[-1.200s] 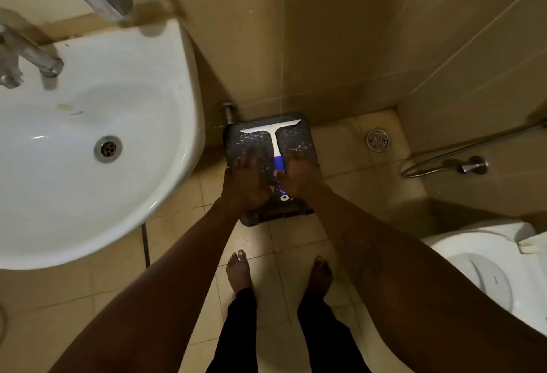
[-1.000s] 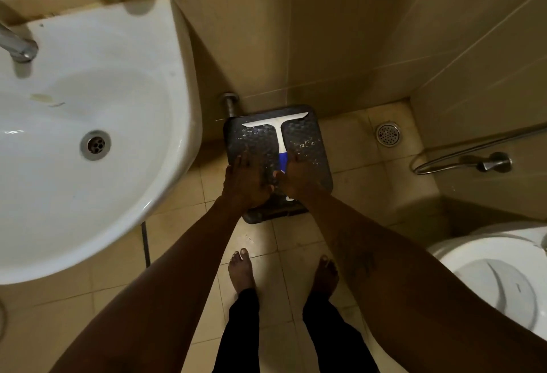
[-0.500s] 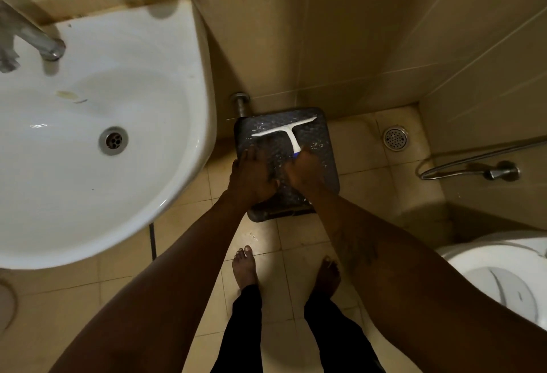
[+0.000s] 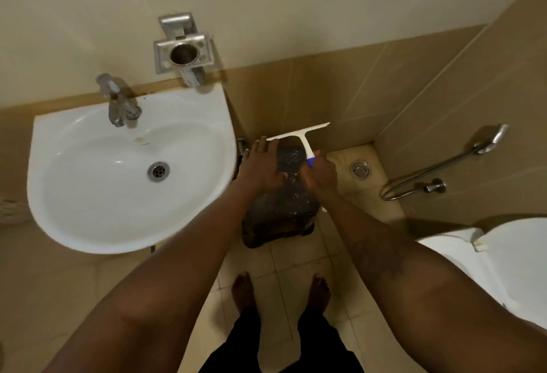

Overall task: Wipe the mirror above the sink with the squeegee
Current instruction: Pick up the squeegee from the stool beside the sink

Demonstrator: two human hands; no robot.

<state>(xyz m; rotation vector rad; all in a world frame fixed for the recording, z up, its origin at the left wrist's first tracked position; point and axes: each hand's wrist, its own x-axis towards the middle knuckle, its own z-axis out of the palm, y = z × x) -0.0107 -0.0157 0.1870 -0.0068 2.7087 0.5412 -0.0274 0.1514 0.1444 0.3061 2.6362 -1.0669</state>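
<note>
Your right hand (image 4: 321, 175) clenching squeegee (image 4: 302, 135) handle, lifting above dark stool (image 4: 281, 212). Blade running 8-to-2 o'clock, handle trailing toward 5. Left hand (image 4: 262, 167) spread, gripping nothing, at 9 o'clock of handle. Mirror not showing; presumably 11 o'clock, above sink (image 4: 124, 171).

You stand facing the wall. The sink (image 4: 88, 195) sits at ten o'clock, tap (image 4: 118, 103) at its rear rim, cup holder (image 4: 183, 53) on the wall behind its right corner. The stool (image 4: 281, 212) stands at twelve o'clock on the floor, right of the sink. The floor drain (image 4: 360, 169) lies at one o'clock, the toilet (image 4: 503, 263) at three o'clock.
</note>
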